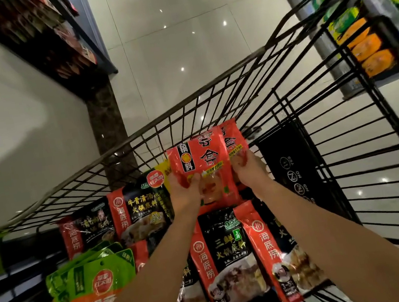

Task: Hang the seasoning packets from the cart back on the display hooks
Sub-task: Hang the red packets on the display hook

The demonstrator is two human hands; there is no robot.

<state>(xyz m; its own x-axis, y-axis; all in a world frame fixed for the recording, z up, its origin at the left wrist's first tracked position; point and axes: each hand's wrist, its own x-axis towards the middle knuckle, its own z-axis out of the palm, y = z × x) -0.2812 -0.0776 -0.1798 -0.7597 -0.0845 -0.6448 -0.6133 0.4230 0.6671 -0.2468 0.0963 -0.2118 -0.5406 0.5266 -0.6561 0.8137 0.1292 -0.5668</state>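
Red seasoning packets [203,166] are being gripped over the cart [289,100] by the left hand [186,187] and right hand [249,169]; the rear packet [233,142], held loosely, could be dropped.

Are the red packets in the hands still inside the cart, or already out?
Still inside: both hands, left and right, hold the red packets within the cart walls, above other packets.

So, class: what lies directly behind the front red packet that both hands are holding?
Behind the front red packet, a second red packet peeks out on the right, gripped by the right hand. Most of it is covered.
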